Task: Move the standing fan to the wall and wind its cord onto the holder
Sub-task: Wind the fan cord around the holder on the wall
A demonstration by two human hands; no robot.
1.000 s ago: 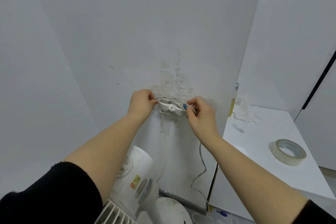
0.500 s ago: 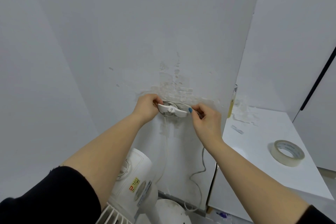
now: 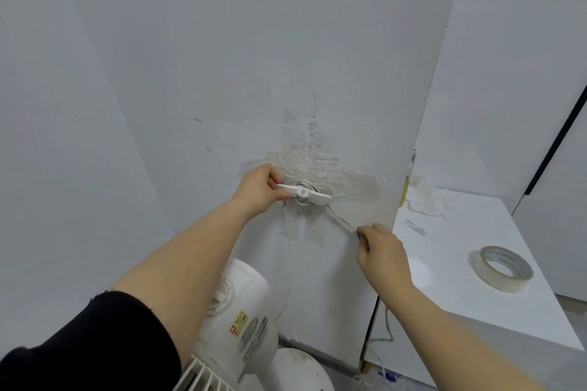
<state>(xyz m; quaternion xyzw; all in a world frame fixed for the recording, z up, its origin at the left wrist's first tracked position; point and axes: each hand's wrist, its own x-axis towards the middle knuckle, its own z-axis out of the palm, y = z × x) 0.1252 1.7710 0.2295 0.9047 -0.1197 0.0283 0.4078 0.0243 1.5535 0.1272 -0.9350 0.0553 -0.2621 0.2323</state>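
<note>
Cord point(image 3: 341, 217) is looped round the wall holder point(image 3: 303, 194). One run slants taut down-right to the right hand point(image 3: 379, 251), pinched at the fingertips. Another run hangs to the fan point(image 3: 235, 301), which stands by the wall below. Left hand point(image 3: 259, 189) grips the holder's left arm. Tape roll point(image 3: 505, 268) lies on the white surface point(image 3: 451, 241), right.
</note>
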